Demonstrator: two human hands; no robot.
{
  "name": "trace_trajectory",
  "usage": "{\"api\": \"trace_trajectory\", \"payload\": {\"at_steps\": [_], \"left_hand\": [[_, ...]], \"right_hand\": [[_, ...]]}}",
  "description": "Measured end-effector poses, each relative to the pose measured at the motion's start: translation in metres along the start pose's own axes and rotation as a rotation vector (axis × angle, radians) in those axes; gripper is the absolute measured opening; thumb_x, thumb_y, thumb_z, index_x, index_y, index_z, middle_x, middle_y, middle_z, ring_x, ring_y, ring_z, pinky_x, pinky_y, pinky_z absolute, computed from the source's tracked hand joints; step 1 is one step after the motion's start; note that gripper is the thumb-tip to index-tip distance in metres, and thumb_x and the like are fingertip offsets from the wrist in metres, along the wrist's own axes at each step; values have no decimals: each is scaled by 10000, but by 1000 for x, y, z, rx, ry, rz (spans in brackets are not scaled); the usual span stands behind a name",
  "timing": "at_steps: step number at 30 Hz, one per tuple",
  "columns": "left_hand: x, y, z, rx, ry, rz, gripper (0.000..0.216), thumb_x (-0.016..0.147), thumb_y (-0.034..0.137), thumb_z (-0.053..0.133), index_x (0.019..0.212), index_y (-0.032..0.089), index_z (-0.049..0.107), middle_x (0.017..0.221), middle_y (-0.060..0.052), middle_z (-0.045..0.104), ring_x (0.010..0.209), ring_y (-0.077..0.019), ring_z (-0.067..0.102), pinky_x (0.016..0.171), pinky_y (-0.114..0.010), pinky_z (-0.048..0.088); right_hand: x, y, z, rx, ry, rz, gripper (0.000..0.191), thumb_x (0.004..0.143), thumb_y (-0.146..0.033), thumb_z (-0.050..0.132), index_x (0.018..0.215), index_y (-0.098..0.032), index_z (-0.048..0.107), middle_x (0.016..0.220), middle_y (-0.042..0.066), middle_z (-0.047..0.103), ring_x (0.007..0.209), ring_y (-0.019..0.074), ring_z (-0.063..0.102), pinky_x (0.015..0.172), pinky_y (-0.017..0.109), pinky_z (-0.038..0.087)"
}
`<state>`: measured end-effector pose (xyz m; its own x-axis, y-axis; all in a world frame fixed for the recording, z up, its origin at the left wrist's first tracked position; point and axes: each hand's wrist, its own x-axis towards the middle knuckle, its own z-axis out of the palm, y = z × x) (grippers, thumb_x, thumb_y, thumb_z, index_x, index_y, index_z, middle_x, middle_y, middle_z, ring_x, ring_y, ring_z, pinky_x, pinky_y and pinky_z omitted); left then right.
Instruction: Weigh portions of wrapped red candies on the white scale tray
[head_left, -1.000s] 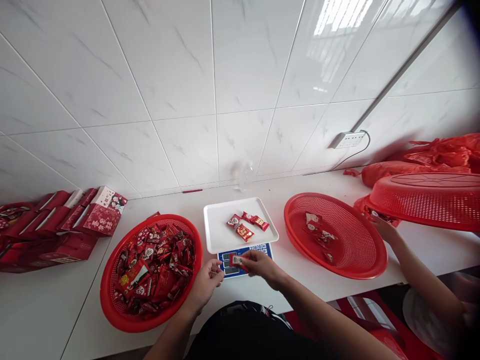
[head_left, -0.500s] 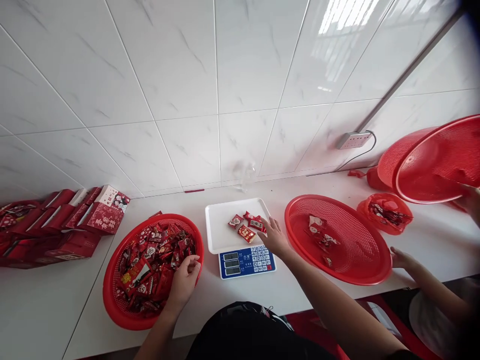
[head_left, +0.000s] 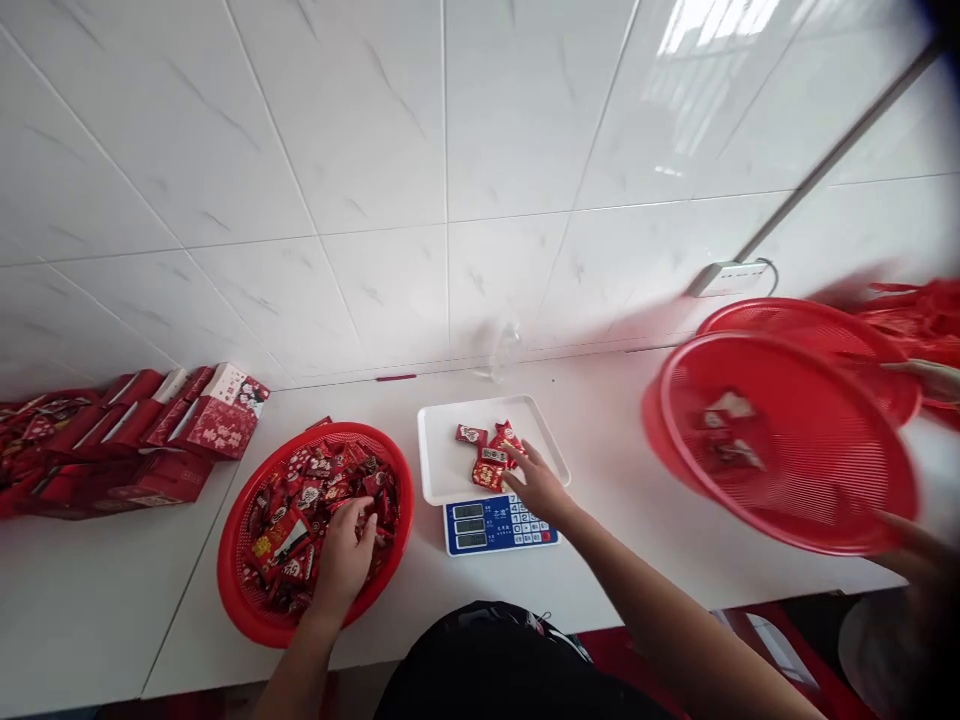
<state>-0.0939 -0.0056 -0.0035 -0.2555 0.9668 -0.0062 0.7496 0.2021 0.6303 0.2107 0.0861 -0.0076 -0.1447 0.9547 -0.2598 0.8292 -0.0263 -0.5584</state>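
Note:
My left hand (head_left: pixel 343 553) reaches into a round red basket (head_left: pixel 238 590) full of red candy packets (head_left: pixel 315 490), its fingers curled among them; I cannot make out whether it grips one. My right hand (head_left: pixel 534 482) rests over the front edge of the white tray (head_left: pixel 442 470) of a blue-faced scale (head_left: pixel 495 522), fingers spread, touching the few red candy packets on the tray (head_left: pixel 487 455).
Red gift boxes (head_left: pixel 150 430) lie stacked at the left by the tiled wall. At the right another person's hands (head_left: pixel 911 530) lift and tilt a red basket (head_left: pixel 810 470) holding a few packets, with a second red basket (head_left: pixel 817 325) behind. A wall socket (head_left: pixel 724 278) sits above.
My left hand moved from the basket rim deeper into the candy. My right hand drew back slightly over the tray's packets. The other person picked up the right basket and tilted it.

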Motion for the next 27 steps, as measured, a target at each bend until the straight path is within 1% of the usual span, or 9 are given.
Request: {"api": "trace_trajectory", "payload": {"at_steps": [2,4,6,9,14,18,22,24,27], "left_hand": [[10,-25,-13,265,57,-34,414,804,290,406,1185,155,499,1293,-146,460,1240,-269,354,1020,-424,281],[18,-52,-26,491,80,-192,517,793,329,431,1274,139,423,1402,-168,322,1322,-322,182,1033,-522,188],[24,-73,-34,604,45,-316,603,793,415,418,1330,148,354,1448,-155,237,1341,-340,88,1017,-578,148],[30,-87,-33,626,-37,-350,649,809,491,341,1359,149,309,1465,-124,210,1342,-338,74,1008,-586,157],[34,-71,-11,543,-171,-249,547,824,449,327,1300,195,411,1401,-105,361,1346,-326,76,995,-583,190],[39,-53,-5,446,-245,-223,480,821,378,369,1256,193,456,1339,-154,432,1297,-305,275,996,-525,240],[47,-38,-6,397,-124,-174,424,846,320,329,1211,172,485,1217,-134,548,1150,-278,467,999,-466,263],[51,-31,-1,348,-87,-61,422,852,318,320,1203,154,488,1233,-124,534,1159,-249,457,984,-390,311],[59,-21,16,287,-187,68,462,843,325,353,1261,143,430,1311,-110,465,1239,-211,377,983,-308,325]], "right_hand": [[-9,15,-5,3,2,29,512,829,-440,406,1317,-293,362,1456,57,228,1225,242,403,955,357,368],[-17,33,-6,-31,11,81,506,817,-456,408,1295,-292,395,1450,63,244,1163,254,472,923,369,399],[-22,50,-5,-60,32,114,505,811,-467,402,1280,-281,414,1438,83,271,1122,270,506,913,393,407],[-30,66,-4,-72,85,140,502,810,-469,389,1264,-257,428,1423,104,295,1056,267,552,898,403,420],[-29,81,-13,-178,319,120,488,820,-431,367,1252,-212,429,1418,115,284,1258,284,345,962,408,365],[-18,103,-32,-303,452,251,537,841,-436,312,1315,-186,343,1445,147,213,1339,316,131,1011,537,220],[-15,128,-44,-247,247,492,654,833,-479,301,1374,-119,231,1374,217,341,1277,366,278,942,580,279],[-18,134,-43,-219,148,487,659,835,-473,298,1379,-110,216,1312,213,429,1219,361,376,897,541,349],[-25,131,-32,-223,91,409,633,839,-439,307,1369,-98,239,1303,209,442,1191,351,416,885,488,381]]}}
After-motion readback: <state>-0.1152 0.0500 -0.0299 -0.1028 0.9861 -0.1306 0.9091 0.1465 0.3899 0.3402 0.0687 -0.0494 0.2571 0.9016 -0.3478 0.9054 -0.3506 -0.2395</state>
